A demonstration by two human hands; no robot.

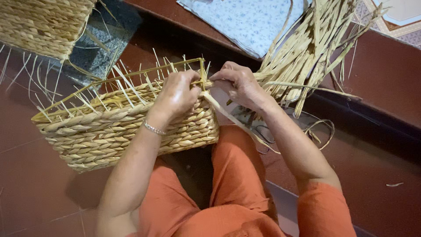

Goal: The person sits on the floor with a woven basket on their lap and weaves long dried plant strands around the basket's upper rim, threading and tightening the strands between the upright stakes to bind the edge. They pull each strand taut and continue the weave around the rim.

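At the near corner of the woven basket (127, 131), both hands meet on its rim. Count: two baskets in view — the rectangular one being worked, resting against the person's knee on the red tiled floor (30, 193), and a second finished basket (41, 24) at the upper left, only partly in frame. One loose bundle of dried straw strands (311, 48) lies at the upper right, well apart from the second basket, beside one pale blue patterned cloth (250, 19). The left hand (177, 94) is curled over the rim at the corner, fingers closed against the weave; a silver bracelet (154, 128) sits on that wrist. The right hand (239, 83) is pinched shut on a flat straw strand (232, 118), which runs from the corner down across the orange trouser leg (237, 166). Short cut ends stick up all along the worked basket's rim, and a thin frame rod (144, 72) shows above them. What lies inside either basket cannot be told — the interiors are hidden. One pair of scissors (263, 134) lies on the floor beneath the right forearm.
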